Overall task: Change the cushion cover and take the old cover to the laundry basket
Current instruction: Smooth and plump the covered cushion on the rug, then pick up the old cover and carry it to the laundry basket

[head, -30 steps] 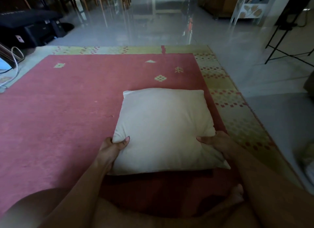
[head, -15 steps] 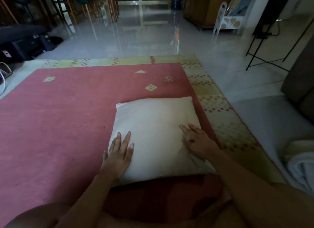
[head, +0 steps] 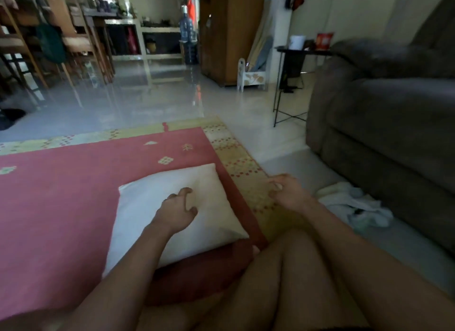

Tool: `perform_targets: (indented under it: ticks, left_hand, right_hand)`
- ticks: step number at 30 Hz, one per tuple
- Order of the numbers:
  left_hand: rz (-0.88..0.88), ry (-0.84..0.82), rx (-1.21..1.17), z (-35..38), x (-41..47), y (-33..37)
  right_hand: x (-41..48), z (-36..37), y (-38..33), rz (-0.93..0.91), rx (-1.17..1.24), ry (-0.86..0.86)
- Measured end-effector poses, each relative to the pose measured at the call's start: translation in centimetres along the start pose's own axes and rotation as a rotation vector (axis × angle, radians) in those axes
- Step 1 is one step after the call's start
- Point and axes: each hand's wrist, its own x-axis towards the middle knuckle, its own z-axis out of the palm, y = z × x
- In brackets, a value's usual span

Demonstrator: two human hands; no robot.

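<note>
1. The cushion (head: 177,207) lies flat on the red rug (head: 61,207), near the rug's right edge and right in front of the person's knees. It looks like a plain off-white pad, so I'd guess the old cover is already off, but I can't swear to it from here.
2. What changed: a second ago both hands gripped the cushion's near corners, then half a second ago they were pressed flat on top. Now both have let go.
3. The left hand (head: 176,211) hovers over the cushion's middle, fingers loosely curled, gripping nothing. Can't tell if it touches the fabric.
4. The right hand (head: 286,191) has swung off the cushion altogether and now sits above the rug's yellow border (head: 236,158), fingers half curled and empty.
5. The view has also turned right, so the grey sofa (head: 384,123) shows up, with a crumpled white cloth (head: 354,205) on the floor at its foot.
6. My read: the cushion is parked and the right hand is heading for that cloth. Whether it's the fresh cover or the old one for the laundry, no clue. No basket in sight either.
</note>
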Motion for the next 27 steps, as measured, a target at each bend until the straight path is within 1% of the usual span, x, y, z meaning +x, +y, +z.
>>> perform_targets:
  ticks: [1,3,6,9,11,14,17,18,19,21,24,27]
  left_hand:
    - [0.047,-0.013,0.005,0.4,0.0,2.0]
    - [0.135,-0.038,0.018,1.8,0.0,5.8]
    - [0.246,-0.078,0.068,4.0,0.8,11.3]
    - [0.295,-0.154,0.095,6.6,4.0,15.2]
    - [0.300,-0.168,0.118,8.6,7.1,17.0]
    - [0.283,-0.200,0.160,12.3,12.7,18.8]
    - [0.253,-0.237,0.229,16.7,20.1,18.2]
    - [0.250,-0.252,0.251,18.0,22.9,17.5]
    - [0.250,-0.256,0.271,19.3,26.1,16.8]
    - [0.231,-0.231,0.314,20.2,32.0,15.2]
    - [0.165,-0.142,0.312,20.5,42.5,11.8]
    - [0.061,-0.113,0.323,20.2,48.4,7.7]
  right_hand:
    - [-1.4,-1.4,1.1,0.067,0.033,0.036]
    - [-3.5,-4.1,3.3,0.192,0.064,0.043]
    - [-5.2,-6.8,7.4,0.312,-0.020,0.059]
    - [-5.1,-7.3,12.9,0.467,-0.095,0.059]
    - [-3.6,-6.8,16.9,0.560,-0.072,0.050]
    - [0.4,-4.3,23.1,0.642,-0.009,-0.038]
    - [5.0,0.1,28.4,0.691,0.116,-0.118]
    - [6.5,1.2,29.1,0.704,0.122,-0.119]
    - [8.7,2.2,30.3,0.694,0.110,-0.098]
    - [13.4,2.7,31.4,0.598,0.095,0.008]
    - [24.3,2.3,32.3,0.314,0.080,0.141]
    - [33.6,1.2,29.5,0.095,0.065,0.165]
